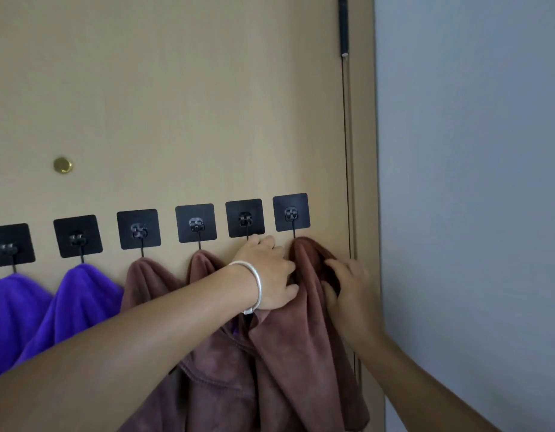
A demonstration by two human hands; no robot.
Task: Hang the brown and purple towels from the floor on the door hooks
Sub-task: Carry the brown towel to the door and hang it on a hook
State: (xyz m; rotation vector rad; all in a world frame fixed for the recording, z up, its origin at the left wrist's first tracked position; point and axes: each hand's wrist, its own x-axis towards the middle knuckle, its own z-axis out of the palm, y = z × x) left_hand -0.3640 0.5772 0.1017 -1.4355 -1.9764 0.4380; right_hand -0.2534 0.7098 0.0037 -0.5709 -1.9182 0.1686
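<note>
Your left hand [266, 275] curls over brown cloth just under the fifth hook [245, 219], fingers bent and pressing a fold against the door [176, 104]; your right hand [344, 285] pinches the brown towel [304, 338] that hangs from the sixth hook [291, 213], thumb and fingers closed on its bunched top. A white bangle [254, 285] sits on the left wrist.

From the left hand, the sixth hook lies at about two o'clock and the fifth at twelve. At nine o'clock two more brown towels [151, 285] hang from the third and fourth hooks, and beyond them two purple towels [82, 294] hang from the first two. I cannot tell whether any cloth is caught on the fifth hook, as your hand covers it.

Judging by this, you are seating the last brown towel. To do it well, keep the right-hand pinch near the top, lift the fold slightly and let the wire pass well into the cloth. Then ease your grip slowly and watch for slipping; plush cloth slides off thin wire. The stick-on pads may peel if you tug downwards.
</note>
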